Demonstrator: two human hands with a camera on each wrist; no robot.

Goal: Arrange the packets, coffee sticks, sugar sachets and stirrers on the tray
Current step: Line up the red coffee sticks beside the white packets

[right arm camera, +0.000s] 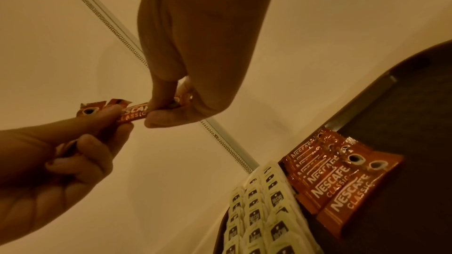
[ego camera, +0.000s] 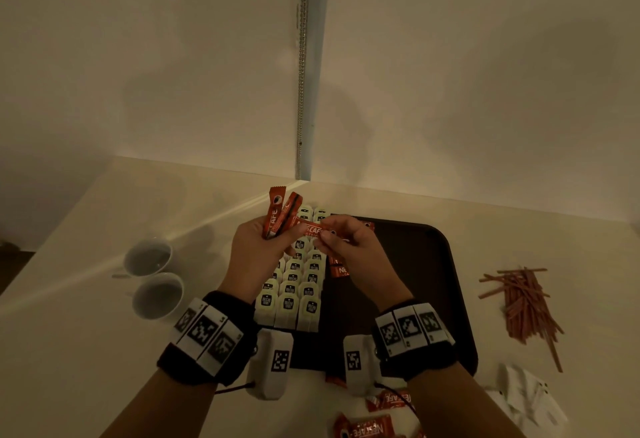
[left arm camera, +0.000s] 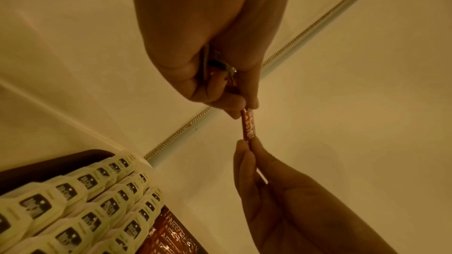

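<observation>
head view: left hand (ego camera: 258,247) grips spare coffee sticks (ego camera: 282,212), right hand (ego camera: 343,243) pinches one; a loose bunch could slip onto the tray (ego camera: 433,264).

- The white packets (ego camera: 530,399) at the lower right are too blurred to identify.
- The bottom edge cuts off the loose coffee sticks (ego camera: 363,429).
- The right hand (ego camera: 346,247) covers part of the tray's coffee sticks (ego camera: 341,269).
</observation>
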